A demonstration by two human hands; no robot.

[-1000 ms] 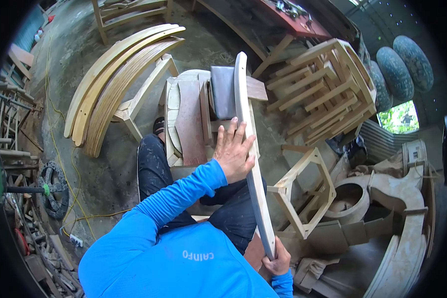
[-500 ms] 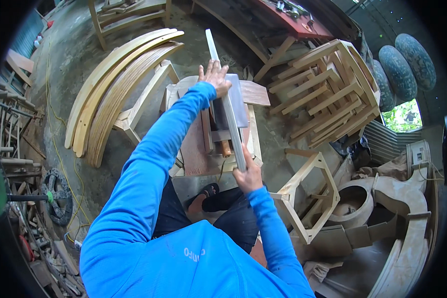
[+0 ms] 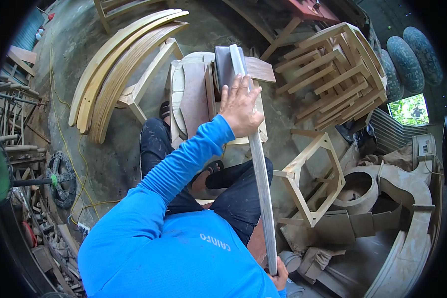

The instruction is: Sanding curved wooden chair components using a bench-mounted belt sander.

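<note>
A long, narrow wooden strip (image 3: 261,174) runs from the small wooden workbench (image 3: 192,107) back past my right thigh. Its far end lies over a flat grey plate (image 3: 224,67) on the bench. My left hand (image 3: 242,107) rests across the strip near that plate, fingers stretched out and palm down. At the strip's near end, low beside my body, my right hand (image 3: 280,274) is closed around the wood. Part of the right hand is hidden behind the strip, and my left hand covers a stretch of it.
Curved wooden slats (image 3: 116,74) are stacked at the left. Wooden frames (image 3: 333,74) are piled at the right, with a single hexagonal frame (image 3: 315,179) nearer. A wheel-like object (image 3: 61,180) and a yellow cord (image 3: 82,171) lie left. Dark round stools (image 3: 405,64) stand far right.
The strip has been drawn back toward me, its far end now over the plate. My right hand has come down beside my body with it. My left hand has moved nearer and slightly right.
</note>
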